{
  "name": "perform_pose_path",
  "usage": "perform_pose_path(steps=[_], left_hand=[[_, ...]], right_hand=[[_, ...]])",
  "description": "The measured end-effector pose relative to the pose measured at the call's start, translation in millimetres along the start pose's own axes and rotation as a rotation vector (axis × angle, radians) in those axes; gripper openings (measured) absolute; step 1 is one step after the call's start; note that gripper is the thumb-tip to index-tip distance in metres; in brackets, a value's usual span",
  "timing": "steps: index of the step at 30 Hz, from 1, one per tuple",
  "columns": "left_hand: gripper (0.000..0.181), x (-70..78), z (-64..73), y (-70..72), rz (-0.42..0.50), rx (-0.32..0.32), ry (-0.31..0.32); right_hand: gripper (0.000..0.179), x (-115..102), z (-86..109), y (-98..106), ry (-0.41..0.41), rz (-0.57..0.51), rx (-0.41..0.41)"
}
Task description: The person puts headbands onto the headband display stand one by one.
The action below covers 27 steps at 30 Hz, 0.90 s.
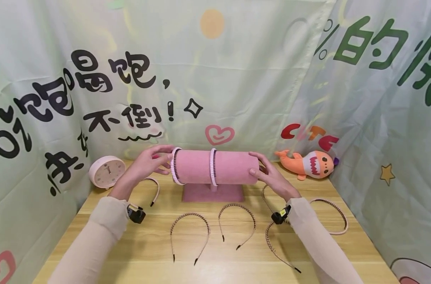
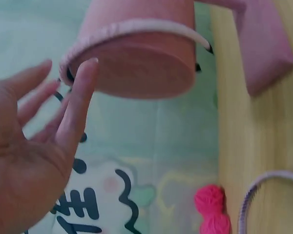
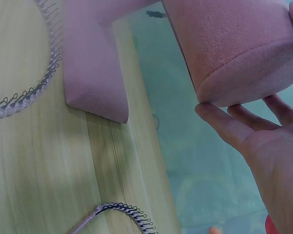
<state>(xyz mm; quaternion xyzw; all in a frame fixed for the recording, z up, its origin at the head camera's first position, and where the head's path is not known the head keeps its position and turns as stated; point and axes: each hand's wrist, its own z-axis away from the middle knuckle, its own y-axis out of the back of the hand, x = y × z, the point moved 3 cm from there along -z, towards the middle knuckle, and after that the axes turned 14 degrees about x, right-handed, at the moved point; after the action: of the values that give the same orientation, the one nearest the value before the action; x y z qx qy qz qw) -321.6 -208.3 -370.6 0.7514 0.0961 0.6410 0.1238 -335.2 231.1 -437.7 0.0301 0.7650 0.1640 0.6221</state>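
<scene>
Pink stand (image 1: 233, 169) upright on the table (image 1: 144, 248), bearing two headbands (image 1: 212, 167). Left hand (image 1: 146, 163), fingers spread, beside the end band; right hand (image 1: 274, 180), fingers extended, touches the stand's opposite end. Apparent step: adjusting the display; the next move calls for gentle steadying.

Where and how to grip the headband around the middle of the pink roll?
Probably pinch the headband across its narrow width at the top, coming from above: it wraps over the pink roll, its crown stands slightly proud, and bare roll flanks it both sides; the pink base crowds it below.
</scene>
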Motion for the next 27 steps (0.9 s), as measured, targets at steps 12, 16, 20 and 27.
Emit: perform_pose_path(steps=[12, 16, 20, 27], left_hand=[[0.055, -11.9, 2.3, 4.9, -0.25, -0.072, -0.315], [0.056, -15.9, 0.3, 5.9, -0.253, -0.071, -0.309], [0.056, -16.5, -4.3, 3.0, -0.296, -0.058, -0.337], [0.056, -10.6, -10.6, -7.8, -0.325, -0.076, -0.361]], right_hand=[[0.062, -0.2, 1.0, 0.3, -0.003, -0.006, 0.002], [0.062, -0.1, 0.6, 0.1, -0.006, -0.005, 0.005], [0.062, 0.0, -0.7, 0.6, 0.003, -0.009, 0.001], [0.062, 0.0, -1.2, 0.7, 0.011, -0.007, -0.002]])
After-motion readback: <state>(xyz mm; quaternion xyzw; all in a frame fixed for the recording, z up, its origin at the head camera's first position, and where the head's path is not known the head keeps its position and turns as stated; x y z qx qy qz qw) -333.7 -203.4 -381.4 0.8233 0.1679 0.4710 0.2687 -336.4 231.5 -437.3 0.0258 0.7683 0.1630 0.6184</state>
